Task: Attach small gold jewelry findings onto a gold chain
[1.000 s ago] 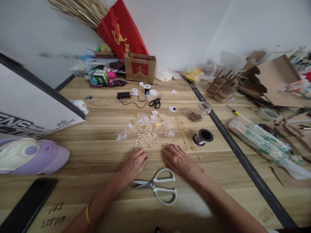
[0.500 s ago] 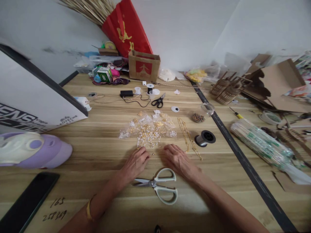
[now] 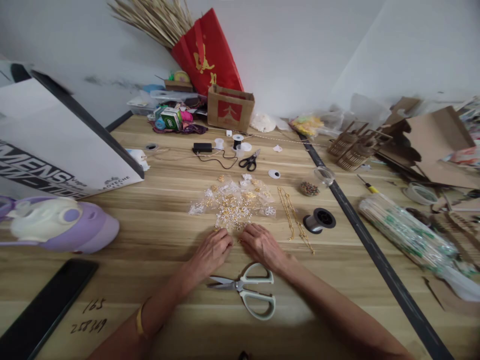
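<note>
Head view: the wooden table [image 3: 157,210] carries a mixed pile of small beads and findings [image 3: 232,210], partly in clear bags, directly beyond both hands. Scissors [image 3: 237,285] with pale handles lie nearer the wearer, blades parted. A gold chain [image 3: 285,210] lies right of the pile. Left hand [image 3: 214,248] and right hand [image 3: 262,246] rest at the pile's near edge, fingers bunched; whether either grips anything cannot be determined. A wire spool [image 3: 318,220] lies beside the chain.

Before me, tiny gold and silvery pieces [image 3: 232,214] lie loose in a scattered heap, small clear bags [image 3: 228,187] spread around its far side.
</note>
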The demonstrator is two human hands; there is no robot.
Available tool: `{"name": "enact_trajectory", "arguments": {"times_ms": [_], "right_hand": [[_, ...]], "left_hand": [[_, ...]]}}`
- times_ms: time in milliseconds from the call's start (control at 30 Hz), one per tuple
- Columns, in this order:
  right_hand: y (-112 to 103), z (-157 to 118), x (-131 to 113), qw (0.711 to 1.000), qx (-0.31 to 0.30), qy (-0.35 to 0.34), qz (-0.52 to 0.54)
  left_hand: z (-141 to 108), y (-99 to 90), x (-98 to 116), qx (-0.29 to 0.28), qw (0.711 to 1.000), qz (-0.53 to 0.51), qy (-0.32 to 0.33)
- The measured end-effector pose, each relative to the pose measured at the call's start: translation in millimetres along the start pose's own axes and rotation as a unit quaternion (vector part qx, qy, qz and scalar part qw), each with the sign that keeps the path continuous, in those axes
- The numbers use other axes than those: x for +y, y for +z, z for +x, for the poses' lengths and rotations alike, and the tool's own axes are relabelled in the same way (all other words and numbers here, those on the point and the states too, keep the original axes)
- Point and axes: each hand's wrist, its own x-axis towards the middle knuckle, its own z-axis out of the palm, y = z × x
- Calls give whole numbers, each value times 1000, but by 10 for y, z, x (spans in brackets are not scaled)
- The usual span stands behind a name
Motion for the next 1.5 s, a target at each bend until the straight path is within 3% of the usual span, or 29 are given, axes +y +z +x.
{"name": "enact_trajectory", "arguments": {"times_ms": [267, 567, 900, 1233, 1500], "right_hand": [[122, -21, 33, 999, 41, -10, 15], [112, -71, 81, 996, 71, -21, 52], [162, -84, 139, 987, 116, -21, 109], [195, -89, 160, 967, 180, -1, 182], [210, -88, 156, 967, 180, 4, 181]], "left_hand": [[10, -28, -18, -12, 1000, -19, -15], [41, -157, -56, -54, 996, -50, -48], [22, -214, -120, -32, 993, -94, -57], [15, -142, -159, -28, 994, -96, -46], [3, -143, -136, -35, 995, -92, -28]]}}
